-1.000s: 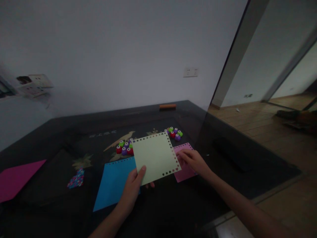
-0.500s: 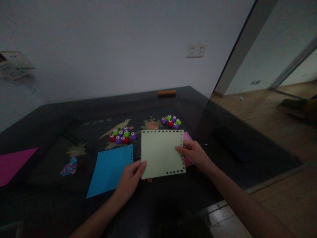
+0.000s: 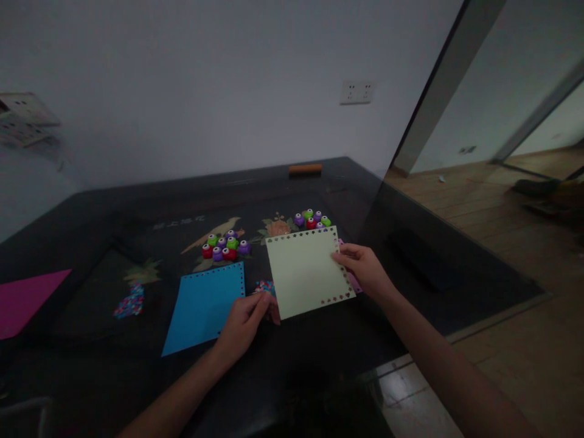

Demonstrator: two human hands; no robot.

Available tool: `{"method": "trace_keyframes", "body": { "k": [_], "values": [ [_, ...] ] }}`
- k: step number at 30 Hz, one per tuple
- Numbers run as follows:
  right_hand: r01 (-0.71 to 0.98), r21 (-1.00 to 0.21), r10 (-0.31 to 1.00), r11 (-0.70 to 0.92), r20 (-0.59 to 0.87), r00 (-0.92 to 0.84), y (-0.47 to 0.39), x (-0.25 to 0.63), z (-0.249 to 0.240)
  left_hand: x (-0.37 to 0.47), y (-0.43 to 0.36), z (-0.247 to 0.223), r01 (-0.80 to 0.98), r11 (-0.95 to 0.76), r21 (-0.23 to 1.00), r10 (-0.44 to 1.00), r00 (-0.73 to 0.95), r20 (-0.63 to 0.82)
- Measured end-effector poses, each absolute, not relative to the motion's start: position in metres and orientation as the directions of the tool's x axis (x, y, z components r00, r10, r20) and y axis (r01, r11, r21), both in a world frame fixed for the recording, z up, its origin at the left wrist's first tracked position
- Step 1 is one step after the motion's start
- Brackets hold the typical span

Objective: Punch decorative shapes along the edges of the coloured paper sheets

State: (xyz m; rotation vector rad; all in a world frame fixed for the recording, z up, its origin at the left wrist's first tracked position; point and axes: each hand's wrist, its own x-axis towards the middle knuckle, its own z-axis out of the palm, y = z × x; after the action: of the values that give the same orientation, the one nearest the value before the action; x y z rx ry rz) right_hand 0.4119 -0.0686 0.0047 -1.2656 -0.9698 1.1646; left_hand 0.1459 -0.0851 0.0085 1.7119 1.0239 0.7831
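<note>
A pale green square sheet of paper (image 3: 308, 274) with small punched shapes along its top, right and part of its bottom edge is tilted above the dark table. My right hand (image 3: 365, 271) pinches its right edge between thumb and fingers. My left hand (image 3: 246, 319) lies just off the sheet's lower left side, thumb and fingers drawn together, apart from the paper. Beneath that wrist and to its left is a blue punched sheet (image 3: 205, 310). Some pink paper (image 3: 353, 283) shows behind the green sheet at the right. A pile of small colourful bits (image 3: 264, 286) is partly covered by it.
Several red, green and purple eye-shaped pieces stand in a left group (image 3: 225, 246) and a right group (image 3: 312, 219). Colourful bits (image 3: 131, 300) and a magenta sheet (image 3: 30, 301) lie left. A brown roll (image 3: 305, 170) sits near the wall; a dark long object (image 3: 417, 258) is at right.
My left hand has let go of the green sheet. My right hand has tilted it and shifted it slightly right and up, uncovering the colourful bits between the sheets.
</note>
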Motion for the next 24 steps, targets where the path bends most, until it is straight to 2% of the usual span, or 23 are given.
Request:
{"method": "trace_keyframes", "body": {
  "k": [5, 11, 18, 24],
  "values": [
    [-0.113, -0.99, 0.962, -0.083, -0.109, 0.25, -0.063, 0.44, 0.011, 0.146, -0.085, 0.011, 0.338, -0.397, 0.853, 0.836, 0.517, 0.184],
    [-0.057, -0.986, 0.955, -0.154, -0.164, 0.247, -0.057, 0.474, -0.001, 0.175, -0.08, 0.015, 0.384, -0.571, 0.725, 0.734, 0.635, 0.241],
    [0.024, -0.977, 0.942, -0.21, -0.196, 0.272, -0.061, 0.477, -0.014, 0.197, -0.073, -0.009, 0.445, -0.695, 0.565, 0.698, 0.607, 0.379],
    [0.092, -0.972, 0.948, -0.215, -0.185, 0.257, -0.058, 0.474, -0.013, 0.194, -0.073, -0.019, 0.53, -0.753, 0.389, 0.656, 0.647, 0.39]
  ]
}}
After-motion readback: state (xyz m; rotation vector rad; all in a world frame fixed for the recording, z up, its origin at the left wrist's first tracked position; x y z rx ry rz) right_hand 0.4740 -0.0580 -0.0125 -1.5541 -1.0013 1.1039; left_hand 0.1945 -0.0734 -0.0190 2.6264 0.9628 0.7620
